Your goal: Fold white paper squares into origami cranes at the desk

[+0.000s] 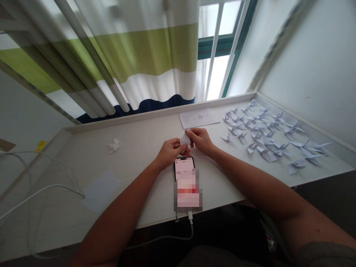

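A small piece of folded white paper (pixel 185 140) is held up between my two hands, just beyond the top edge of a phone (pixel 184 165). My left hand (pixel 169 152) pinches its lower left side with thumb and fingers. From the right, my right hand (pixel 200 140) grips the upper edge between thumb and forefinger. The exact folds are too small to make out. The phone lies face up with a timer on its lit screen, partly blurred out. Many folded paper cranes (pixel 258 135) stand grouped on the right of the table.
A printed sheet (pixel 199 118) lies at the back of the white table (pixel 144 139). Crumpled white tissue (pixel 114 146) and a blank paper sheet (pixel 101 191) are on the left, near a white cable (pixel 52 189). A charging cable (pixel 190 218) runs off the front edge.
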`<move>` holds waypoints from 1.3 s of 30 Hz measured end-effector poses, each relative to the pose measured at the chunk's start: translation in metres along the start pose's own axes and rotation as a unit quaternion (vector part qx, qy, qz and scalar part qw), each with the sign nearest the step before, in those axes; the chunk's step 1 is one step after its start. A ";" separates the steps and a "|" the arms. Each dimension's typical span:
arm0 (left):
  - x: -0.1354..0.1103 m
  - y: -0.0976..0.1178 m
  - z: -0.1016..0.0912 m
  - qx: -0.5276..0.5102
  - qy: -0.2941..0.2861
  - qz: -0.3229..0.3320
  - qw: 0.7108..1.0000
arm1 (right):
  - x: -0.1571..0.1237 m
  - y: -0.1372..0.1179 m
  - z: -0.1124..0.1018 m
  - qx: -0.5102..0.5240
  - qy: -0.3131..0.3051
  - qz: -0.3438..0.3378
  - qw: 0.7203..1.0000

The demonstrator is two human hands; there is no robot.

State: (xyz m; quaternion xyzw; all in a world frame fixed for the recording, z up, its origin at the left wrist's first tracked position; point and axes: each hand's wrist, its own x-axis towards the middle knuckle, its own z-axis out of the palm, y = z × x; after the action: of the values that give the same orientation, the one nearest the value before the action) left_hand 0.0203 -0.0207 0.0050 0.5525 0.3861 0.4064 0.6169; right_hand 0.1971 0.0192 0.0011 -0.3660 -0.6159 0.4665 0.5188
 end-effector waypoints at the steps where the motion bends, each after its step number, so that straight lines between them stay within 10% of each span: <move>1: 0.000 0.000 0.000 0.000 0.001 -0.007 1.000 | 0.000 -0.001 0.000 -0.002 -0.001 0.001 1.000; 8: 0.002 -0.003 0.004 0.185 0.170 0.129 0.959 | -0.001 -0.005 -0.001 -0.041 0.034 0.009 0.999; 17: 0.004 -0.005 -0.005 0.279 0.200 0.192 0.919 | 0.000 0.001 0.007 0.046 0.007 0.048 0.998; 30: 0.007 -0.009 -0.025 0.467 0.116 0.235 0.845 | 0.006 0.017 -0.001 0.014 -0.033 0.126 0.991; 39: 0.011 -0.015 -0.042 0.526 0.041 0.158 0.834 | 0.011 0.028 -0.018 -0.301 -0.093 -0.094 0.945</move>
State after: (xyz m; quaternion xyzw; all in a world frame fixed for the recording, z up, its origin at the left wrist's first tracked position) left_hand -0.0131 0.0037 -0.0142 0.8301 0.4738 0.2563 0.1438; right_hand 0.2121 0.0412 -0.0223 -0.4009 -0.8044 0.2406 0.3665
